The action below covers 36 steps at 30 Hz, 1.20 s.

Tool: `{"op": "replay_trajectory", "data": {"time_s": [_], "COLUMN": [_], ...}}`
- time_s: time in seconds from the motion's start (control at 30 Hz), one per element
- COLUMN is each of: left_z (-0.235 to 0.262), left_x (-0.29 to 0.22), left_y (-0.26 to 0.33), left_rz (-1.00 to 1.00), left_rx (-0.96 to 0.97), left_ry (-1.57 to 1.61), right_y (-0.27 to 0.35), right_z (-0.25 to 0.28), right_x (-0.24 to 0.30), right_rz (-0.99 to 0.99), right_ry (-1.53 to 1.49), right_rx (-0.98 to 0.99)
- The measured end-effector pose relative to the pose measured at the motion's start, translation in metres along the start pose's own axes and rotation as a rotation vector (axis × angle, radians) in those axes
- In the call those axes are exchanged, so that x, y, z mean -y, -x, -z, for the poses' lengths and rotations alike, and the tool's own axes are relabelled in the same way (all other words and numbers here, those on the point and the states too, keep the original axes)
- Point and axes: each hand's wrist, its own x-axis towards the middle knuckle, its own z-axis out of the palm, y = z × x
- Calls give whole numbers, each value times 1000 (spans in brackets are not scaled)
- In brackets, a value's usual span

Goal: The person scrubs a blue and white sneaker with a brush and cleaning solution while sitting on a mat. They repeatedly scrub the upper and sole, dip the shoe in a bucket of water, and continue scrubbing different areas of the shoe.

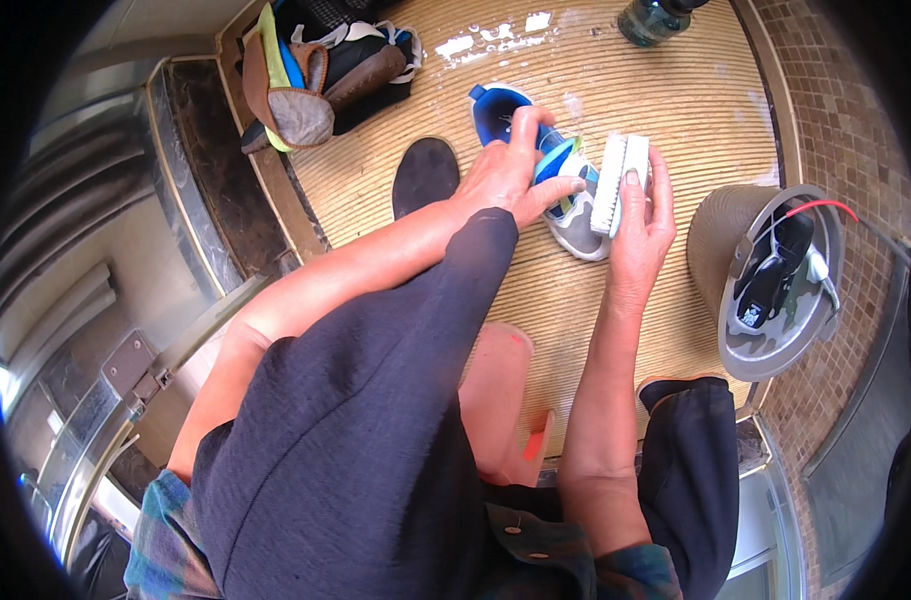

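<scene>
A sneaker (pixel 575 228) in white, grey and blue rests on the ribbed tan floor in front of me, its toe pointing toward me and to the right. My left hand (pixel 505 178) holds it from the left, index finger at the blue collar and thumb stretched across the laces area. In my right hand (pixel 643 228) is a white scrub brush (pixel 625 180), gripped between thumb and fingers. Its bristles face left toward the sneaker's side, close to the toe; whether they touch is unclear. Part of the sneaker's middle is hidden under my left hand.
Upper left lies a pile of shoes (pixel 360 85) with loose insoles (pixel 300 118). A grey bucket (pixel 710 245) at right holds a dark shoe (pixel 775 270) and a red cord-like strip (pixel 825 205). A dark bottle (pixel 655 22) stands far right. Suds (pixel 495 38) wet the floor.
</scene>
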Motion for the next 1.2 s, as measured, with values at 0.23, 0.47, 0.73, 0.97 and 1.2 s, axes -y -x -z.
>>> {"op": "replay_trajectory", "data": {"time_s": [0.23, 0.47, 0.73, 0.97, 1.2], "left_z": [14, 4, -18, -25, -33], "left_x": [-12, -1, 0, 22, 29], "left_y": [-9, -17, -17, -10, -19], "left_rz": [85, 136, -71, -226, -305], "left_rx": [496, 467, 257, 233, 179], "left_ry": [-349, -113, -574, -713, -647], "right_y": [7, 10, 10, -21, -50], "right_z": [-6, -14, 3, -43, -10], "right_x": [-4, -2, 35, 27, 7], "right_rz": [-78, -126, 370, 123, 219], "right_ry": [-115, -207, 347, 1007, 887], "right_rx": [21, -1, -49, 125, 34]}}
